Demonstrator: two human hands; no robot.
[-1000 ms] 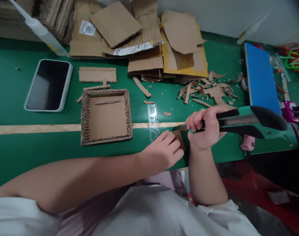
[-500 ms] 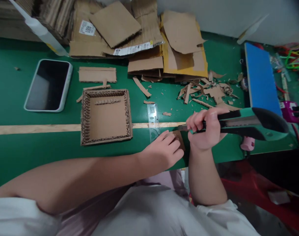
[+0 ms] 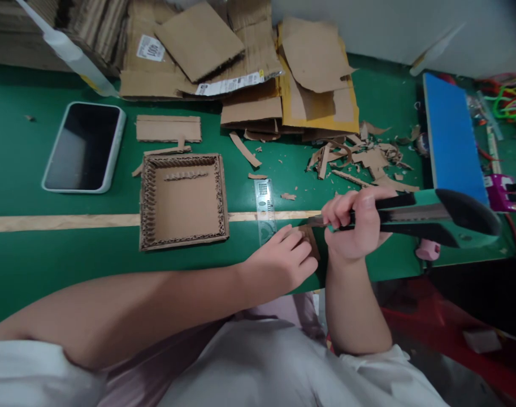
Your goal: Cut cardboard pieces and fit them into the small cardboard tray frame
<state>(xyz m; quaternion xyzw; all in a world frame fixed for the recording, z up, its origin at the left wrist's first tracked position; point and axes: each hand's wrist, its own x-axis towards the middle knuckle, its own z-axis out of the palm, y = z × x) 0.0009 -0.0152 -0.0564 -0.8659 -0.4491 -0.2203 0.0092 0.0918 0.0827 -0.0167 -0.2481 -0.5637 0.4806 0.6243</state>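
Observation:
My right hand [image 3: 354, 226] grips a green and black utility knife [image 3: 427, 213], its blade tip pointing left onto a small brown cardboard piece [image 3: 311, 238] at the near table edge. Flat on that piece lies my left hand [image 3: 283, 261], fingers pressing it against the green table [image 3: 63, 254]; most of the piece is hidden under the fingers. A clear plastic ruler [image 3: 265, 211] lies just left of the piece, beside my left fingertips.
A shallow square cardboard tray [image 3: 182, 202] sits left of the ruler, a phone [image 3: 85, 146] further left. Cardboard sheets [image 3: 249, 68] pile at the back, scraps [image 3: 359, 158] behind my right hand. A blue board [image 3: 450, 135] and a purple tool [image 3: 497, 189] lie at right.
The knife's rear end has dipped slightly lower and to the right. Both hands stay where they were on the cardboard piece.

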